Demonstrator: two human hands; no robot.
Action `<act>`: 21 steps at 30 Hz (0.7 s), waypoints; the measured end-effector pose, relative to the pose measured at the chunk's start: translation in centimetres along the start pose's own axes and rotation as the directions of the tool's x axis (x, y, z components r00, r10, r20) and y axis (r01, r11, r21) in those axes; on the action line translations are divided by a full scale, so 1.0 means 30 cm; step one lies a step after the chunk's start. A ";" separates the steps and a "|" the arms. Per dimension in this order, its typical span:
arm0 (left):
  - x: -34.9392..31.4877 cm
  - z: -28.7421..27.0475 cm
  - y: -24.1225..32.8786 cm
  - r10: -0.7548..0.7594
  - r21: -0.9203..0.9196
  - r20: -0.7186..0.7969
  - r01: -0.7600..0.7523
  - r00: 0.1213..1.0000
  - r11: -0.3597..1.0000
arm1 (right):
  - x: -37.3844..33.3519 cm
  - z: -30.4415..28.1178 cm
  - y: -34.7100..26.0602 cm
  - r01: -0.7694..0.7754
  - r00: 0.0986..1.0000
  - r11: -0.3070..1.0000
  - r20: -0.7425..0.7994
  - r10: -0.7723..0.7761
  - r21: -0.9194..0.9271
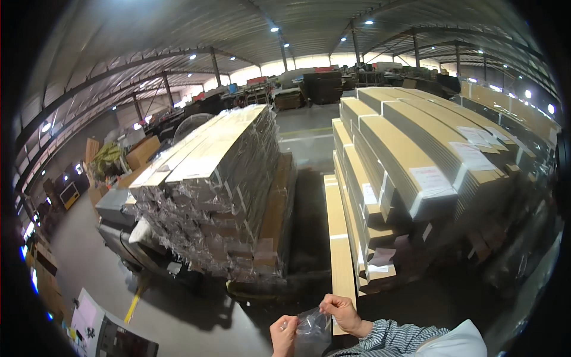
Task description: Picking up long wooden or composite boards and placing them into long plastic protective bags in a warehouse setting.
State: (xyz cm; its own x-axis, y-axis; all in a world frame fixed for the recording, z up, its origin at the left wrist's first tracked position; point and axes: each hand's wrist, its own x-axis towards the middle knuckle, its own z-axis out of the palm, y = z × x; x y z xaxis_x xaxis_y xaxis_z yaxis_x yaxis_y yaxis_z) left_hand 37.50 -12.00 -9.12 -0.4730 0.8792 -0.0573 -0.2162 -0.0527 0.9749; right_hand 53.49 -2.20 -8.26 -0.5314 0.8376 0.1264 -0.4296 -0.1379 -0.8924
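A clear plastic bag [313,328] is stretched between my two hands near the lower edge of the head view. My left hand [284,334] is closed on its left side, thumb and fingers pinched together. On the other side my right hand [343,313], a little higher, pinches the bag's upper right corner. A checked sleeve covers my right forearm. Whether anything lies inside the bag cannot be made out. Just beyond my right hand runs a long tan cardboard strip [339,256] at the foot of a stack.
At the left stands a tall stack of plastic-wrapped boards [220,196]. Strapped bundles of flat cardboard [410,143] with paper sheets rise at the right. A narrow aisle [311,208] lies between them. A table [89,321] with a dark device [122,340] is at the lower left.
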 end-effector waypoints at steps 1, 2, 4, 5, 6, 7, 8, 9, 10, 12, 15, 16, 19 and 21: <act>-0.014 -0.022 -0.047 -0.089 0.053 0.033 0.088 0.995 0.995 | -0.006 0.019 0.004 -0.028 1.000 1.000 0.002 0.028 0.000; 0.010 -0.080 -0.207 -0.170 0.031 0.172 0.167 0.970 0.986 | -0.008 0.041 0.004 -0.137 0.989 0.970 0.081 0.123 0.199; -0.028 0.001 -0.144 -0.162 -0.109 0.102 0.173 0.982 0.979 | -0.040 0.017 0.043 -0.327 0.939 0.854 0.237 0.248 0.404; -0.039 0.049 -0.099 -0.124 -0.240 0.023 0.126 0.992 0.963 | -0.060 -0.017 0.070 -0.412 0.910 0.788 0.251 0.331 0.457; -0.046 0.042 -0.087 -0.130 -0.341 0.114 0.162 0.985 0.926 | -0.069 -0.031 0.040 -0.435 0.896 0.764 0.309 0.318 0.477; -0.056 0.007 -0.078 -0.128 -0.442 0.204 0.208 0.971 0.873 | -0.096 -0.069 0.019 -0.508 0.861 0.767 0.247 0.445 0.391; -0.075 -0.045 -0.077 -0.205 -0.451 0.333 0.347 0.920 0.822 | -0.134 -0.146 0.035 -0.520 0.852 0.810 0.227 0.472 0.269; -0.072 -0.109 -0.089 -0.251 -0.453 0.446 0.459 0.859 0.764 | -0.139 -0.193 0.015 -0.420 0.888 0.905 0.237 0.394 0.068; -0.046 -0.154 -0.109 -0.320 -0.192 0.487 0.458 0.812 0.868 | -0.154 -0.250 0.006 -0.257 0.918 0.947 0.257 0.302 -0.193; -0.006 -0.153 -0.194 -0.392 0.398 0.552 0.180 0.736 0.899 | -0.220 -0.357 0.037 -0.107 0.898 0.810 0.295 0.328 -0.576; -0.001 -0.126 -0.448 -0.315 0.663 0.721 -0.483 0.617 0.572 | -0.346 -0.530 0.223 -0.344 0.700 0.465 0.107 0.706 -0.816; 0.006 -0.100 -0.514 -0.362 0.701 0.701 -0.499 0.615 0.509 | -0.394 -0.591 0.305 -0.185 0.756 0.399 0.130 0.641 -0.898; 0.057 -0.052 -0.703 -0.384 0.832 0.554 -0.499 0.739 0.241 | -0.339 -0.596 0.359 -0.050 0.791 0.054 -0.007 0.611 -0.997; 0.117 -0.048 -0.775 -0.344 0.834 0.538 -0.545 0.770 0.085 | -0.317 -0.619 0.427 0.138 0.838 -0.165 0.026 0.545 -0.977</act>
State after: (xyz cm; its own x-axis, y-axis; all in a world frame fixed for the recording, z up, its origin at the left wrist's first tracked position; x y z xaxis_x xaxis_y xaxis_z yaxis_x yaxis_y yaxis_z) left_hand 39.63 -8.36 -32.29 0.1699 0.9495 -0.2639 0.9517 -0.0886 0.2938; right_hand 66.60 -2.09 -28.95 -0.6984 0.6134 -0.3688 0.7109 0.6543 -0.2580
